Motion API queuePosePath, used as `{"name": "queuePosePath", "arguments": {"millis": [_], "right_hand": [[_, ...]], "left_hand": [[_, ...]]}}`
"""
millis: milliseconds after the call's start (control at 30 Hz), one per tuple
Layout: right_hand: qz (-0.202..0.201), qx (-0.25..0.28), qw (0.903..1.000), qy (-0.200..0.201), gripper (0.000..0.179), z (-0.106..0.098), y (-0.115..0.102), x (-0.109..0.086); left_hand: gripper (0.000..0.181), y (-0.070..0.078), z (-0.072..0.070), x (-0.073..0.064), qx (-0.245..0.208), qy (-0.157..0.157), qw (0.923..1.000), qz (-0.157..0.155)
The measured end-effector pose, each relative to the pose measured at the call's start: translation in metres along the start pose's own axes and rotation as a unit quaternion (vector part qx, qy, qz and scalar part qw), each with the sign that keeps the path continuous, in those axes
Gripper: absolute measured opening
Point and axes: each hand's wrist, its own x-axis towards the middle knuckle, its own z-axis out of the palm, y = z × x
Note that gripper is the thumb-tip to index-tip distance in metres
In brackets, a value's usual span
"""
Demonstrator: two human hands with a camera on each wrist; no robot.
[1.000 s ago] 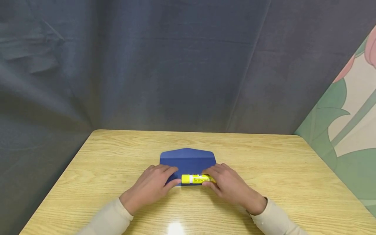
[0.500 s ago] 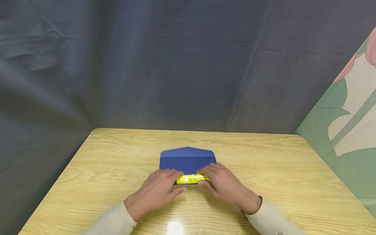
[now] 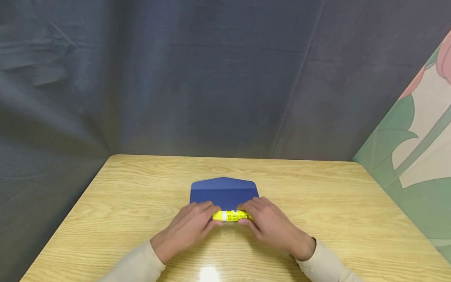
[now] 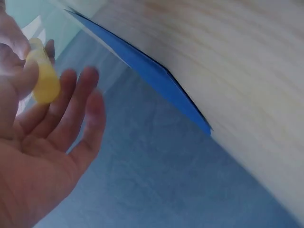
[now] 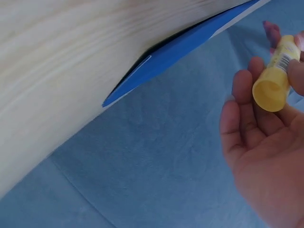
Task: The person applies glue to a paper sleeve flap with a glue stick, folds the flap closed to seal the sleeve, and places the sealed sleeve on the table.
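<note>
A yellow glue stick (image 3: 232,216) with a white band lies level between both hands, above the front part of a blue envelope (image 3: 224,197). My left hand (image 3: 192,225) pinches its left, capped end between thumb and fingers; that yellow end (image 4: 46,86) shows clearly in the left wrist view. On the other side my right hand (image 3: 270,220) grips the printed body near its right end. A barcode and the hollow-looking yellow base (image 5: 270,91) of the stick face the right wrist camera. The envelope's pointed flap spreads away from me, its lower corners hidden by the hands.
Light wood-grain table (image 3: 141,184) lies under everything, with a bright reflection near its front. A dark grey-blue curtain (image 3: 211,86) hangs behind and to the left. Flower-patterned cloth (image 3: 426,156) borders the right side.
My left hand has moved right onto the glue stick's cap, and its thumb has closed in against it. The glue stick and right hand have shifted slightly left. The envelope stays put.
</note>
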Motion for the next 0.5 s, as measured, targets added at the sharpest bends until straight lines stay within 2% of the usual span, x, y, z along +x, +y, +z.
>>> {"name": "queuePosePath", "arguments": {"millis": [133, 300, 500], "right_hand": [[0.016, 0.014, 0.9997, -0.011, 0.03, -0.0033, 0.0025, 0.0007], [0.001, 0.009, 0.9999, -0.01, 0.034, -0.0014, 0.0044, 0.001], [-0.024, -0.006, 0.9996, 0.01, 0.033, 0.0031, 0.0055, 0.0012]], "left_hand": [[0.026, -0.0006, -0.0008, 0.0034, -0.003, 0.03, 0.9994, 0.015], [0.026, -0.001, -0.0006, 0.0044, -0.009, 0.031, 0.9994, 0.014], [0.028, -0.0005, 0.0007, 0.0025, 0.051, 0.05, 0.9965, 0.044]]}}
